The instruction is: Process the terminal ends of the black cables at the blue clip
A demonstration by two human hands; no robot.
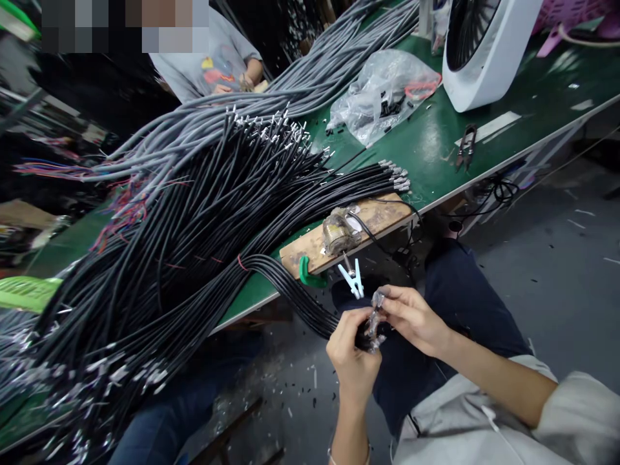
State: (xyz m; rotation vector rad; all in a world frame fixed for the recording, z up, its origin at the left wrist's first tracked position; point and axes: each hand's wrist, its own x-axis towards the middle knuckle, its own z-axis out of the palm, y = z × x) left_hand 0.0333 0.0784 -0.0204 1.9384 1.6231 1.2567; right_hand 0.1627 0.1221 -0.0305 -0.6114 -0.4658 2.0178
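A bundle of black cables (295, 294) hangs over the table edge and runs into my left hand (351, 355), which is closed around it near its ends. Shiny silvery tips (375, 329) show between the two hands. My right hand (411, 316) pinches one of these cable ends between thumb and fingers; its exact shape is too small to make out. Just beyond my hands, a light blue clothespin (357, 287) hangs by a small tape-wrapped motor (336, 232) on a wooden board (310, 252).
Piles of black cables (194, 219) and grey cables (339, 45) cover much of the green table (431, 142). A green clamp (310, 274), clear plastic bag (378, 90), thread snips (466, 148) and white fan (489, 58) are there. Another person (208, 58) sits across.
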